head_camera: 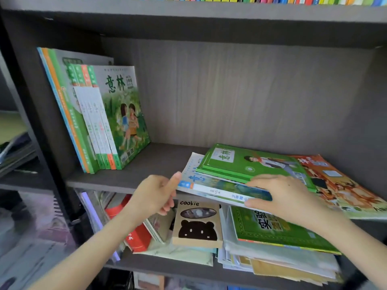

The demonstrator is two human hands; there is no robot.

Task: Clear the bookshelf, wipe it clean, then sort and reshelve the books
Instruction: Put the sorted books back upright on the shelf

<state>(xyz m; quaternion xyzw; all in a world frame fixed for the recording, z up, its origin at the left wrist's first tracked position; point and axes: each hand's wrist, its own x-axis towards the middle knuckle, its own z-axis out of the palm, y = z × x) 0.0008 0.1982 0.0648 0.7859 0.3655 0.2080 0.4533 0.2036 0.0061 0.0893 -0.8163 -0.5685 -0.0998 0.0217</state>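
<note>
Your right hand (287, 195) gripped the flat green 意林 magazine stack (240, 164) centre-right; left hand (156, 193) loosely curled, thumb touching its corner, above the tan "cookie" notebook (198, 225).

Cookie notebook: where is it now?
Head view, lower shelf, centre: the cookie notebook lies between the red book on its left and the green book on its right, just below the left hand.

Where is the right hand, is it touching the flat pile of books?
Touching. The head view shows the right hand on the flat pile of books: its fingers lie on top and its thumb presses the front edge.
</note>
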